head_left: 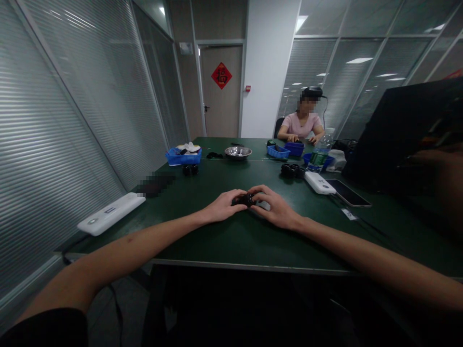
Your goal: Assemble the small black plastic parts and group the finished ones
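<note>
My left hand and my right hand meet over the green table. Between their fingertips is a small glossy black object, low at the tabletop; its kind is hard to make out. The left fingers close on its left side, with the thumb in front. From the right, my other hand curls its fingers onto it. A pale grey patch shows under the right palm. Similar dark glossy pieces lie farther off: a pair to the left and a cluster to the right.
Blue trays, a metal bowl and a water bottle stand toward the back. White power banks lie on both sides, with a phone at right. A person sits opposite; a blurred arm reaches in at right.
</note>
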{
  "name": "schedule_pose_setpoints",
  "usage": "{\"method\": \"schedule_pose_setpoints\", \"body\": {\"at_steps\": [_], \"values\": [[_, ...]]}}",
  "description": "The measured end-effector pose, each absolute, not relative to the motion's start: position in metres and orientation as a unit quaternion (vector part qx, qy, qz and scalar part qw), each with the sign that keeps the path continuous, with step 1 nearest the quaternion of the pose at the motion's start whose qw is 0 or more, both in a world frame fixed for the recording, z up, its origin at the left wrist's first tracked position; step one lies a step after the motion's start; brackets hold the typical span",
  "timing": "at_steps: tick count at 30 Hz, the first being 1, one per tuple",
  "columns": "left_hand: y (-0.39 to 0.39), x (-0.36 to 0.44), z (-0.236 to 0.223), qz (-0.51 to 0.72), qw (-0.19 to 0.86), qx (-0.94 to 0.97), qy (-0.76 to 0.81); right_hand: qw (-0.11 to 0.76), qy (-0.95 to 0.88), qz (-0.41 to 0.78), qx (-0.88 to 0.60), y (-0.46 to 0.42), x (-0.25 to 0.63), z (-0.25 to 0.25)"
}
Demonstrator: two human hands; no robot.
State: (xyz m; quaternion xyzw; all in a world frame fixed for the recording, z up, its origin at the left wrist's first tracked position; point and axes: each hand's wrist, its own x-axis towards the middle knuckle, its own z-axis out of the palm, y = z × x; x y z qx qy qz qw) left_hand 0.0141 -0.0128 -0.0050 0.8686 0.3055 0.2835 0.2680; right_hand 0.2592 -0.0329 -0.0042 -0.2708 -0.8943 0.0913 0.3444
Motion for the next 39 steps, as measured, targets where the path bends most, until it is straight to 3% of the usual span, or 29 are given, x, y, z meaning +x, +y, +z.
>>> {"method": "schedule_pose_setpoints", "body": {"at_steps": [39], "values": [[-0.0112, 0.0148, -0.0065, 0.281, 0.253, 0.874, 0.307, 0.339, -0.898, 0.083, -0.269, -0.0335, 0.2601, -0.0044]]}}
